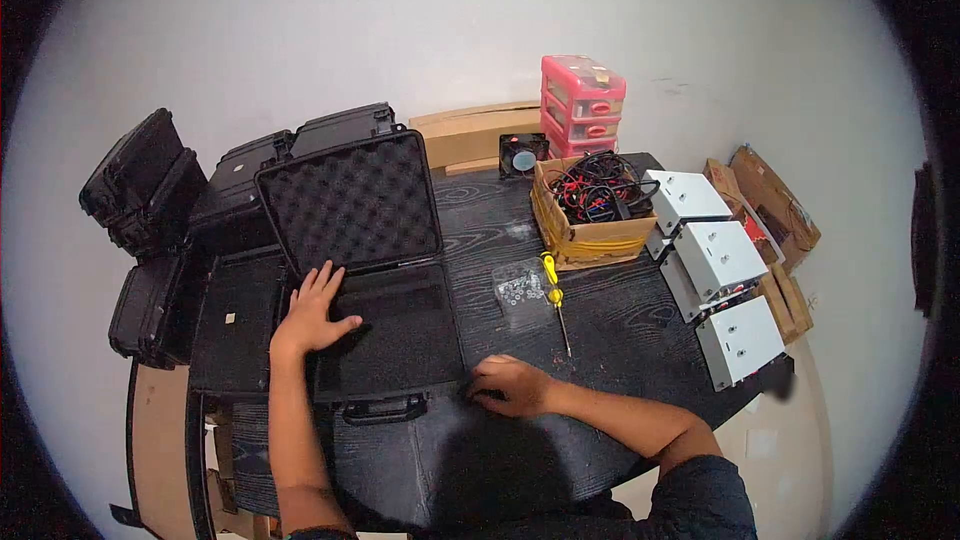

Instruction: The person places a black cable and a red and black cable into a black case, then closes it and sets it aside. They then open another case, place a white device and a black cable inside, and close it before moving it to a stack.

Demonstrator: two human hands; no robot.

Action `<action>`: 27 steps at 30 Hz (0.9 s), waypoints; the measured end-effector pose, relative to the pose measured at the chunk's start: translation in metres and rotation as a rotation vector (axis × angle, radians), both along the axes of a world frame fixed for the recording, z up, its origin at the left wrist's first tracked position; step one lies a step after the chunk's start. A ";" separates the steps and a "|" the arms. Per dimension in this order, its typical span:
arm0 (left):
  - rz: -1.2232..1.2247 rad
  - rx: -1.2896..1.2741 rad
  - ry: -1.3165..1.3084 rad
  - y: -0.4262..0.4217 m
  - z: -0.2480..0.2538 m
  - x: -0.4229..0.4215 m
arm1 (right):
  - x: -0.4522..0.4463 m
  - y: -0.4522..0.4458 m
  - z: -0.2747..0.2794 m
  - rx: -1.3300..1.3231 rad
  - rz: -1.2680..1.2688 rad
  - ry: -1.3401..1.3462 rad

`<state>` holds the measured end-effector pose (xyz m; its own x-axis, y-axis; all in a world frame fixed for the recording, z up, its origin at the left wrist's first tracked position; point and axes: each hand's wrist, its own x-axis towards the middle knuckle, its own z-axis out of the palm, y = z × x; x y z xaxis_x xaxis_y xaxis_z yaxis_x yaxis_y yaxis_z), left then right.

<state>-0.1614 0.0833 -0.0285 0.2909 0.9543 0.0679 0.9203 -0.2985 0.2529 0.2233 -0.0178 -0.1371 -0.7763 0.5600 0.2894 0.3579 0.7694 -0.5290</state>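
A black hard plastic case (390, 335) lies open on the table, its handle towards me. Egg-crate foam (350, 198) lines the raised lid. My left hand (315, 312) is spread over the left part of the case, fingertips at the lid's lower edge, with nothing in it. Beside the case's front right corner, my right hand (510, 386) is curled closed. Something dark shows at its fingers, too small to make out. To the right lie a yellow-handled screwdriver (557, 300) and a clear plastic bag (521, 290) of small washers or nuts.
Several black cases (145, 180) are stacked at left. A cardboard box (600, 240) of cables stands at the back, near a fan (522, 155) and pink drawers (583, 105). White metal boxes (720, 255) line the right edge of the black table (620, 330).
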 end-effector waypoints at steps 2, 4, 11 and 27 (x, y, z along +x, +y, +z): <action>0.027 -0.048 0.035 -0.005 0.007 0.006 | 0.001 0.000 0.001 -0.010 0.038 0.089; 0.070 -0.090 0.042 -0.007 0.011 0.010 | 0.014 -0.012 0.029 -0.014 0.018 0.075; 0.077 -0.113 0.034 -0.007 0.013 0.010 | 0.142 -0.076 0.139 0.211 -0.707 -0.013; 0.092 -0.115 0.054 -0.009 0.011 0.014 | 0.458 -0.148 0.057 -0.094 -1.755 -0.268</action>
<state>-0.1474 0.0744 -0.0173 0.2024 0.9777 -0.0564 0.9555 -0.1845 0.2303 0.6812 -0.1661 -0.0804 0.6786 0.7099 0.1885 0.7234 -0.6015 -0.3389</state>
